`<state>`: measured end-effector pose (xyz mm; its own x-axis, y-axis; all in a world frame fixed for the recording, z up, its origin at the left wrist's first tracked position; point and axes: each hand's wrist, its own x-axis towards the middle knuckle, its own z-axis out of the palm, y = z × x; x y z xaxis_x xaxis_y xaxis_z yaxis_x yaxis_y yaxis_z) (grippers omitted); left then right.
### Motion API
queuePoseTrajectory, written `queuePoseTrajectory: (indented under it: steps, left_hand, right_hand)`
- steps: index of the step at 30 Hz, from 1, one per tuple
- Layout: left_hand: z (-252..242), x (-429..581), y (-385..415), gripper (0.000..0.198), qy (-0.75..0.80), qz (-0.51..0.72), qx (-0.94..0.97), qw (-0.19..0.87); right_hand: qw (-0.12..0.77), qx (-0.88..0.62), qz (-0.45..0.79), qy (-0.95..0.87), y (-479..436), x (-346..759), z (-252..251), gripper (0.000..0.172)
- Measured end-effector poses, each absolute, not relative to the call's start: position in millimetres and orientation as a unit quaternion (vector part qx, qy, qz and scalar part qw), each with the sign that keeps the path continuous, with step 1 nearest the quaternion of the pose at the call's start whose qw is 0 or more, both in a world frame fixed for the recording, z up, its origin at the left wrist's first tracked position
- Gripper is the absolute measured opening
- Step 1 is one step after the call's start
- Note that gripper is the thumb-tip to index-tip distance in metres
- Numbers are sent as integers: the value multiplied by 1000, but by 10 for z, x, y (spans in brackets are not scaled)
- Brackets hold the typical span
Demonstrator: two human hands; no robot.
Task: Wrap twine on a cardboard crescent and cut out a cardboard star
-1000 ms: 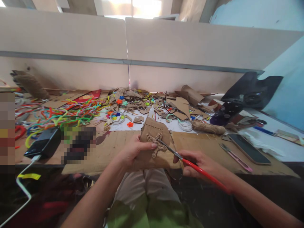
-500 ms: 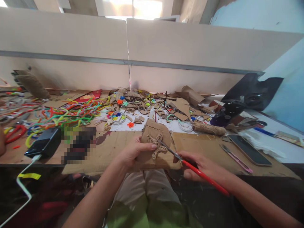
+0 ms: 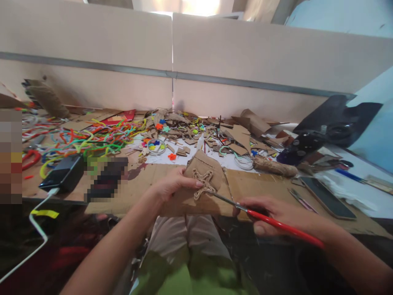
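My left hand (image 3: 174, 183) grips a piece of cardboard (image 3: 204, 162) with a cut, angled top edge. Its thumb presses on a star shape of twisted twine (image 3: 203, 176) lying on that cardboard. In my right hand (image 3: 260, 211) are red-handled long-nose pliers (image 3: 270, 220), held low along the handle. Their thin metal tip touches or nearly touches the lower right of the twine star. Whether the jaws are parted is too small to tell.
Colourful pipe cleaners (image 3: 101, 137) heap up at the left, beside a black power bank (image 3: 63, 174) with a white cable. Cardboard scraps (image 3: 242, 137) and small flowers cover the back. A phone (image 3: 328, 196), pink-handled tweezers (image 3: 302, 200) and a twine roll (image 3: 276, 167) lie right.
The pliers' tip has moved down from the star's middle to its lower right side, and my right hand has shifted right. My left hand still holds the cardboard. The camera view has shifted slightly.
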<state>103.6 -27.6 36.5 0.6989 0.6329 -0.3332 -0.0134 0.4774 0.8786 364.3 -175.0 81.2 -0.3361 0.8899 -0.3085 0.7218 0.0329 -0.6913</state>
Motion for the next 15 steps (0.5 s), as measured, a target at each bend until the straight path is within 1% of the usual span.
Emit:
queuePoseTrajectory:
  steps: [7,11,15]
  left_hand:
    - [396,1030,-143,41,349,147,505,776]
    - [386,1038,-90,44,354,127,530,760]
    - [410,1054,-75,47,359,118,552,743]
  right_hand:
    - [73,-586,385,-709,-1685,3675,896,69]
    - [43,-586,389,-709,-1658,3692,903,67]
    - [36,-596,408,-691,-1635,3688,907,71]
